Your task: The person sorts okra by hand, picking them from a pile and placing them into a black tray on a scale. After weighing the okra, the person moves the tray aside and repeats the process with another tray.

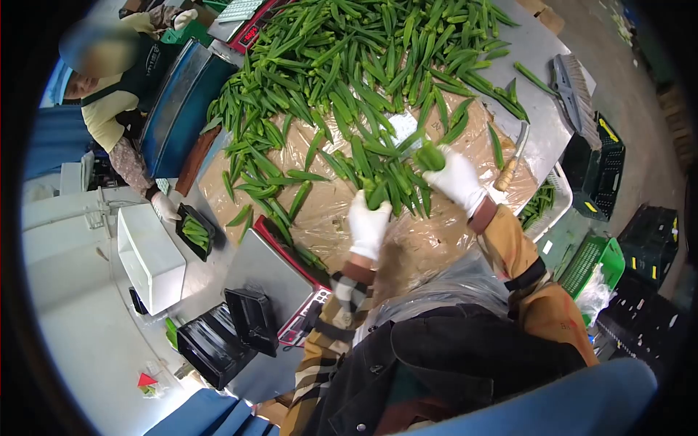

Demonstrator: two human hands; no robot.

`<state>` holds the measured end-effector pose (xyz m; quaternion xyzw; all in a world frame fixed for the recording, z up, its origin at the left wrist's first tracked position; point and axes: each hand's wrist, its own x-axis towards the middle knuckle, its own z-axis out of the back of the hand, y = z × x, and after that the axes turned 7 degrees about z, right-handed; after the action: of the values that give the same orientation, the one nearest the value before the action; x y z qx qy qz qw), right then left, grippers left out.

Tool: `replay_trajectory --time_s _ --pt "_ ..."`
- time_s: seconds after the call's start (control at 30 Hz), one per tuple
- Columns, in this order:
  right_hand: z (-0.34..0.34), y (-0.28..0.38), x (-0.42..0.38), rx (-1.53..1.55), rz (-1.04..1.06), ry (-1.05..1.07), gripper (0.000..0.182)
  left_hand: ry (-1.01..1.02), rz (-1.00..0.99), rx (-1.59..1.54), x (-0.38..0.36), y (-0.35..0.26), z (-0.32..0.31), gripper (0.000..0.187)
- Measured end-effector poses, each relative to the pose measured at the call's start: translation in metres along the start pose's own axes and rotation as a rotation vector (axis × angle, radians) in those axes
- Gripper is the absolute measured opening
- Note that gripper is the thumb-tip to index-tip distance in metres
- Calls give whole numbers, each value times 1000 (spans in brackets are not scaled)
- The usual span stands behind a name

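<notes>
Two white-gloved hands work at the near edge of a big heap of green okra pods (363, 65) spread over a sheet of brown paper (327, 211) on a metal table (534, 51). The left hand (368, 227) sits at the heap's near fringe, its fingers wrapped round a small bunch of pods (376, 190) that stand up out of the fist. The right hand (456, 178) is just to the right of it, also at the fringe of the heap, fingers closed on a short bundle of pods (430, 156) whose cut ends point back toward the heap. Right of the heap, a wooden-handled knife (511, 161) lies on the paper's edge, and farther right a brush (574, 91) rests on the bare metal. Near-left of the heap stands a scale (273, 272) with a grey platform and red trim, an empty black tray (251, 320) against its near corner. Left of the heap, a co-worker's gloved hand (166, 207) holds a black tray of okra (195, 231) beside a white box (149, 256).
</notes>
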<state>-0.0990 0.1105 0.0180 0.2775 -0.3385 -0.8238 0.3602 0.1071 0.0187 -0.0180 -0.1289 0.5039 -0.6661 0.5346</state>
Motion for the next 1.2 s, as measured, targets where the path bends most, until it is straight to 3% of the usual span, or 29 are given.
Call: replay_trajectory --time_s 0.07,0.1,0.13,0.23,0.27,0.3,0.33,0.37,0.4,0.5,0.6,0.77,0.87,1.0,1.2 --pt "-27 3 -16 -165 37 5 52 -233 -202 407 -4 7 -31 50" --pt "-47 -5 -21 -290 120 -28 50 -194 -83 402 -7 -1 -38 55" --pt "-57 -4 -23 -415 205 -62 47 -172 -86 431 -7 -3 -37 55" --pt "-55 -2 -22 -376 180 -65 44 -129 -110 533 -7 -3 -27 58" --pt "-49 -1 -21 -350 170 -53 45 -94 -89 391 -7 0 -17 57" --pt "-33 9 -21 -259 39 21 46 -60 -71 247 -9 3 -4 55" --pt "-24 -1 -23 -72 65 42 47 -22 -53 103 -13 3 8 54" --pt "-15 -12 -25 307 -12 198 46 158 90 -243 -18 5 21 52" --pt "-2 -13 -28 686 -91 357 45 294 158 -386 -25 2 34 51" --pt "16 -2 -57 1207 -220 562 45 612 311 -884 -54 -14 58 54" --pt "6 3 -80 1426 -248 713 51 607 309 -1150 -77 -15 44 50" --pt "-24 1 -108 1789 -455 820 46 514 287 -1163 -98 -25 39 36" --pt "-20 11 -112 1854 -556 791 41 563 282 -1162 -110 -32 49 35" --pt "-22 35 -124 1289 -386 463 28 449 253 -1037 -123 -20 54 33" --pt "-46 29 -131 1633 -663 790 25 298 213 -895 -146 -28 74 27"
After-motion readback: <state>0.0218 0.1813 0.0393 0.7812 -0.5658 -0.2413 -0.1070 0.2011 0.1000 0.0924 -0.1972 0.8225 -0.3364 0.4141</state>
